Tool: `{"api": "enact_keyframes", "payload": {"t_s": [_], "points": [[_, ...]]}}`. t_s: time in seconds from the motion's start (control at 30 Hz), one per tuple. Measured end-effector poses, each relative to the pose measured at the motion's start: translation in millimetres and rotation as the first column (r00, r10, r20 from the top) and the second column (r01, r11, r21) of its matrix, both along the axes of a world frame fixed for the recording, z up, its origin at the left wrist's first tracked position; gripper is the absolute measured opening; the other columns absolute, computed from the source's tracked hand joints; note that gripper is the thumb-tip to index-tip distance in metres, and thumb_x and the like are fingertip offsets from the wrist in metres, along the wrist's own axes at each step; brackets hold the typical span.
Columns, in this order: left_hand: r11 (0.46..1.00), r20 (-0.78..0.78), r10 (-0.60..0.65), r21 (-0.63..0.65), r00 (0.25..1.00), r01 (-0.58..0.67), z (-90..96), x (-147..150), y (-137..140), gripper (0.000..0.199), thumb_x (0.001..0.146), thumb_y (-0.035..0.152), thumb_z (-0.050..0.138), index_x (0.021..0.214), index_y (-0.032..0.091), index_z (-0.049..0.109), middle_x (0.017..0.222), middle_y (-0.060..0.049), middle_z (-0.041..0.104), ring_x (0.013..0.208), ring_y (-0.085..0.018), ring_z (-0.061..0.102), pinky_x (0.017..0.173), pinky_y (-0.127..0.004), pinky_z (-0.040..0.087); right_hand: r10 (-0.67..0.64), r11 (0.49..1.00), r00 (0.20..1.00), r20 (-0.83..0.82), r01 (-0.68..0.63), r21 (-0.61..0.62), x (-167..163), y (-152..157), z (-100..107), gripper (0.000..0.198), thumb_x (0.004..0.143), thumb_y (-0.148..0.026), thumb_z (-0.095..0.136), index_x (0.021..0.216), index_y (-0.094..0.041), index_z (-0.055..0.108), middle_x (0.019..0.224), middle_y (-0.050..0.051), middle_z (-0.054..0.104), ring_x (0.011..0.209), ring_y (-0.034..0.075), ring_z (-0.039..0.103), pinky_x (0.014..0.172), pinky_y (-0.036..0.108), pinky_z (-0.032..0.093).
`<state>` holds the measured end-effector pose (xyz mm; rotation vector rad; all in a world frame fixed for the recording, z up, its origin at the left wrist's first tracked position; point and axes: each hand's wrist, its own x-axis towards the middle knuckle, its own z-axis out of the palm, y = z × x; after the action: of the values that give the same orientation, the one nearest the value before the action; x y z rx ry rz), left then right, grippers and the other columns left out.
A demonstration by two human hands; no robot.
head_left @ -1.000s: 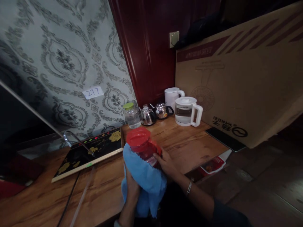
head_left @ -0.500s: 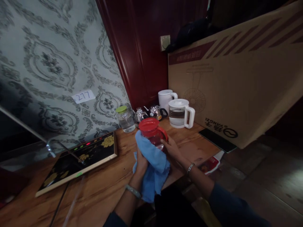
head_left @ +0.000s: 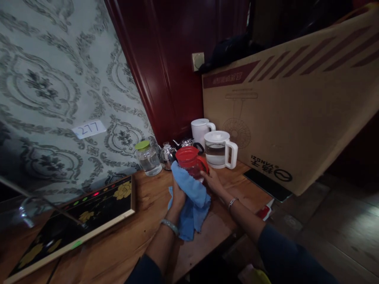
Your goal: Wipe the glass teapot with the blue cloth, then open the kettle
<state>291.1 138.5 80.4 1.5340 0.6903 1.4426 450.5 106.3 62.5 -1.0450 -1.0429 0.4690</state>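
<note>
A red-lidded clear jug (head_left: pixel 189 159) is held above the wooden table (head_left: pixel 124 240). My right hand (head_left: pixel 213 182) grips its right side near the red handle. My left hand (head_left: pixel 177 196) presses a blue cloth (head_left: pixel 191 197) against the jug's left side; the cloth drapes down over the hand and hides the jug's lower part. Both wrists wear bracelets.
Behind the jug stand a glass jar with a green lid (head_left: pixel 147 158), two small metal teapots (head_left: pixel 167 155), a white kettle (head_left: pixel 200 130) and a clear white-handled pitcher (head_left: pixel 219 149). A black floral induction cooker (head_left: pixel 74 215) lies left. A large cardboard box (head_left: pixel 284 106) leans at right, with a dark phone (head_left: pixel 265 180) beside it.
My arms have stretched out, carrying the jug and cloth farther from me toward the kettles at the back. The view has shifted right, so the cooker sits lower left.
</note>
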Motion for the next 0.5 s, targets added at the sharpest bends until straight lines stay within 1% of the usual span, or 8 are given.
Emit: {"api": "enact_keyframes", "payload": {"t_s": [0.07,0.17,0.37,0.5], "points": [[0.999,0.001,-0.033,0.004,0.999,0.033,3.7,6.1,4.0,0.052,0.077,0.031,0.070,0.126,0.017,0.059,0.129,-0.011,0.064,0.134,-0.025,0.053,0.117,-0.036,0.037,-0.014,1.000,1.000,-0.021,0.014,0.005,4.7,7.5,-1.5,0.051,0.080,-0.052,0.064,0.117,-0.017,0.068,0.116,0.012,0.073,0.109,0.030,0.066,0.100,0.046,0.050],[0.999,0.004,-0.039,0.018,0.999,0.039,3.9,15.6,11.2,0.050,0.076,0.034,0.072,0.123,0.023,0.061,0.125,-0.008,0.067,0.133,-0.024,0.053,0.118,-0.037,0.037,-0.027,1.000,0.998,-0.052,0.027,-0.001,11.6,16.0,-2.9,0.049,0.079,-0.049,0.064,0.117,-0.017,0.068,0.117,0.012,0.073,0.109,0.030,0.066,0.101,0.047,0.050],[1.000,0.027,0.006,0.027,1.000,-0.007,-10.0,35.4,31.0,0.056,0.076,0.031,0.073,0.130,0.023,0.058,0.130,-0.007,0.065,0.127,-0.023,0.058,0.116,-0.038,0.039,-0.065,0.998,0.998,-0.007,0.065,0.006,26.5,25.2,-1.2,0.055,0.079,-0.048,0.064,0.125,-0.016,0.067,0.117,0.012,0.074,0.108,0.031,0.066,0.100,0.048,0.051],[0.999,0.015,0.012,0.041,1.000,-0.013,-10.3,43.9,39.8,0.057,0.079,0.028,0.072,0.134,0.024,0.057,0.133,-0.006,0.063,0.128,-0.023,0.056,0.117,-0.037,0.037,-0.095,0.995,0.995,0.012,0.095,0.020,33.0,30.0,-0.8,0.059,0.080,-0.050,0.064,0.127,-0.015,0.065,0.119,0.012,0.073,0.109,0.030,0.066,0.101,0.047,0.050]]}}
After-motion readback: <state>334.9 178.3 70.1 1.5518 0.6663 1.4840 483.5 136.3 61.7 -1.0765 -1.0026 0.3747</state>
